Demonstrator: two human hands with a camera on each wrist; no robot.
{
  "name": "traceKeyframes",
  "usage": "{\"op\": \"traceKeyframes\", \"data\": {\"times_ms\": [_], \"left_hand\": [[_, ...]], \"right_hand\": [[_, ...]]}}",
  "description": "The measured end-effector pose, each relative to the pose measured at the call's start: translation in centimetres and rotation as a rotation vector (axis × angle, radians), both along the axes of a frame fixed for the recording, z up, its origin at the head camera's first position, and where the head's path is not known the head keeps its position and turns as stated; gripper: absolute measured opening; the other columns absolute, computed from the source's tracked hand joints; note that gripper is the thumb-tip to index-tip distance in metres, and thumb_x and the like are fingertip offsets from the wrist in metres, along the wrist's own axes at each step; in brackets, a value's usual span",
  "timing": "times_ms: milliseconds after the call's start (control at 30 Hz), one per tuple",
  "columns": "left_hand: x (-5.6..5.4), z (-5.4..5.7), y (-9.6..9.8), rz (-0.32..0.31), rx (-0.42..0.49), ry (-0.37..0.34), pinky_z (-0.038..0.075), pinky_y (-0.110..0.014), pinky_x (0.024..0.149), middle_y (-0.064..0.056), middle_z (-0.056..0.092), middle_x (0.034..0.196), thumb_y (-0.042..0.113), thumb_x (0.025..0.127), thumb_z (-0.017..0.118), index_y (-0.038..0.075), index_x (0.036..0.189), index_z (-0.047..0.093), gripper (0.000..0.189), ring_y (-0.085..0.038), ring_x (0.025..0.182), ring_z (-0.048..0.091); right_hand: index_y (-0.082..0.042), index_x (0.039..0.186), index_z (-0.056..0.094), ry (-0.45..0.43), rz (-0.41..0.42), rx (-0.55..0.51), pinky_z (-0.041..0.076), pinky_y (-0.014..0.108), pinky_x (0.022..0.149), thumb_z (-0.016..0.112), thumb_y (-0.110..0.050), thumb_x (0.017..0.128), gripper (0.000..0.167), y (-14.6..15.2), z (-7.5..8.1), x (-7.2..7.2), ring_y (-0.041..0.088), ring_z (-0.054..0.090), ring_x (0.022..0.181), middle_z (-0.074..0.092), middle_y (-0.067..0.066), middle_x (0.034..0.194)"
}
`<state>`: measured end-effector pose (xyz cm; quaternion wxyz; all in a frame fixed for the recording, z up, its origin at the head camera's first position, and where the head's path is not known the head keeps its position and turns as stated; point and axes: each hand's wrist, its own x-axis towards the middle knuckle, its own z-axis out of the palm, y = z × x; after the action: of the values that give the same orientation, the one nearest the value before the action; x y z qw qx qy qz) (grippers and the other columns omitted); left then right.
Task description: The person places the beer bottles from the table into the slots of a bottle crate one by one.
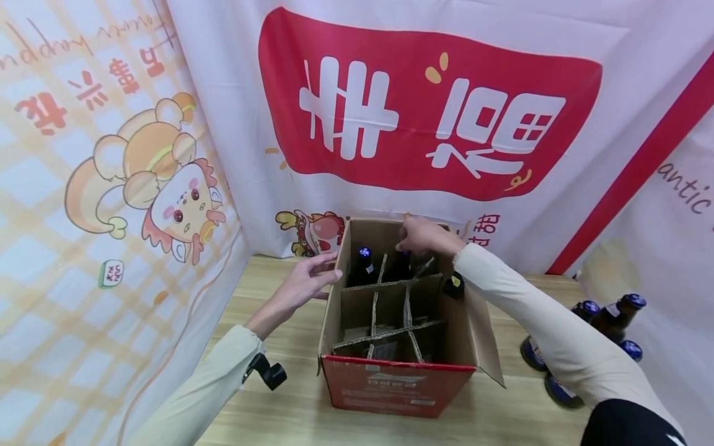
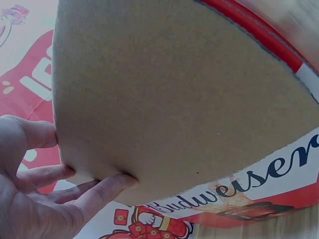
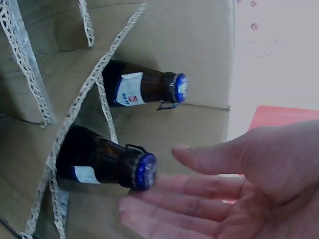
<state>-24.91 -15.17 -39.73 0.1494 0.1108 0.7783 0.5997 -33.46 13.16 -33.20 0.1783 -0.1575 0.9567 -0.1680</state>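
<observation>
A red and brown cardboard beer box (image 1: 390,387) stands with its top flaps spread. Inside, cardboard dividers (image 1: 390,285) split it into cells. Two dark bottles with blue caps occupy cells along the far side: the left bottle (image 3: 154,89) and the middle bottle (image 3: 102,159). My right hand (image 1: 426,236) reaches over the far side; in the right wrist view its extended fingers and thumb are around the middle bottle's cap, with the fingertips right at it. My left hand (image 2: 55,189) rests its fingertips and thumb against the left flap (image 2: 164,99), fingers mostly straight.
Several blue-capped dark bottles (image 1: 616,319) stand on the wooden table (image 1: 290,402) to the right, partly behind my right sleeve. Printed cloth (image 1: 234,124) hangs close behind the box and on both sides. The right flap (image 1: 486,334) sticks outward.
</observation>
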Motion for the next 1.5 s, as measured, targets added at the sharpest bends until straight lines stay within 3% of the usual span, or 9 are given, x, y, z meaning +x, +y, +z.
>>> {"op": "traceKeyframes", "data": {"times_ms": [100, 367, 567, 967, 1067, 1233, 1500], "left_hand": [[0.0, 0.0, 0.1, -0.004, 0.001, 0.007, 0.061, -0.047, 0.098, -0.025, 0.049, 0.156, 0.021, 0.103, 0.064, 0.008, 0.161, 0.040, 0.063, -0.042, 0.131, 0.060], [-0.2, 0.0, 0.1, -0.014, 0.008, 0.009, 0.060, -0.048, 0.099, -0.027, 0.049, 0.155, 0.020, 0.104, 0.063, 0.006, 0.161, 0.039, 0.063, -0.044, 0.131, 0.059], [-0.1, -0.1, 0.0, -0.015, 0.026, 0.011, 0.062, -0.046, 0.097, -0.027, 0.047, 0.157, 0.017, 0.104, 0.063, 0.004, 0.161, 0.038, 0.063, -0.045, 0.132, 0.058], [-0.2, -0.2, 0.0, -0.024, 0.027, 0.008, 0.060, -0.049, 0.099, -0.027, 0.049, 0.155, 0.020, 0.103, 0.064, 0.006, 0.162, 0.037, 0.066, -0.044, 0.133, 0.058], [-0.1, -0.2, 0.1, -0.019, 0.028, 0.008, 0.060, -0.050, 0.099, -0.026, 0.050, 0.154, 0.020, 0.103, 0.065, 0.006, 0.161, 0.037, 0.066, -0.044, 0.132, 0.058], [0.0, 0.1, 0.2, -0.014, 0.021, 0.004, 0.060, -0.050, 0.099, -0.025, 0.047, 0.157, 0.020, 0.103, 0.065, 0.007, 0.162, 0.037, 0.065, -0.044, 0.133, 0.058], [0.0, -0.2, -0.1, -0.021, 0.002, 0.006, 0.057, -0.053, 0.103, -0.024, 0.044, 0.160, 0.025, 0.104, 0.065, 0.009, 0.162, 0.037, 0.067, -0.044, 0.136, 0.056]], "right_hand": [[-0.001, 0.109, 0.072, -0.004, -0.018, -0.030, 0.056, 0.037, 0.065, 0.067, -0.019, 0.103, 0.019, 0.3, 0.5, 0.3, 0.022, 0.059, 0.064, 0.064, 0.013, 0.082], [0.002, 0.121, 0.068, 0.018, -0.003, -0.193, 0.063, 0.047, 0.080, 0.066, -0.014, 0.103, 0.024, 1.9, 1.1, 1.0, 0.036, 0.069, 0.087, 0.069, 0.018, 0.107], [0.006, 0.128, 0.066, 0.080, -0.042, -0.308, 0.065, 0.043, 0.079, 0.067, -0.013, 0.102, 0.032, 3.1, 1.2, 1.9, 0.041, 0.072, 0.094, 0.073, 0.024, 0.114], [0.006, 0.118, 0.071, 0.171, -0.125, -0.428, 0.066, 0.046, 0.078, 0.068, -0.012, 0.102, 0.024, 5.9, 0.5, 4.2, 0.017, 0.073, 0.076, 0.075, 0.021, 0.101], [0.009, 0.117, 0.071, 0.215, -0.141, -0.498, 0.066, 0.045, 0.078, 0.068, -0.009, 0.102, 0.025, 6.8, 0.2, 5.0, 0.018, 0.074, 0.077, 0.075, 0.023, 0.100], [0.010, 0.117, 0.071, 0.292, -0.188, -0.589, 0.066, 0.029, 0.075, 0.069, -0.011, 0.102, 0.026, 8.4, -0.3, 6.3, 0.022, 0.077, 0.079, 0.076, 0.027, 0.103], [0.007, 0.114, 0.073, 0.390, -0.210, -0.617, 0.061, 0.024, 0.066, 0.068, -0.009, 0.102, 0.021, 10.0, -1.4, 7.4, 0.025, 0.070, 0.078, 0.075, 0.025, 0.099]]}}
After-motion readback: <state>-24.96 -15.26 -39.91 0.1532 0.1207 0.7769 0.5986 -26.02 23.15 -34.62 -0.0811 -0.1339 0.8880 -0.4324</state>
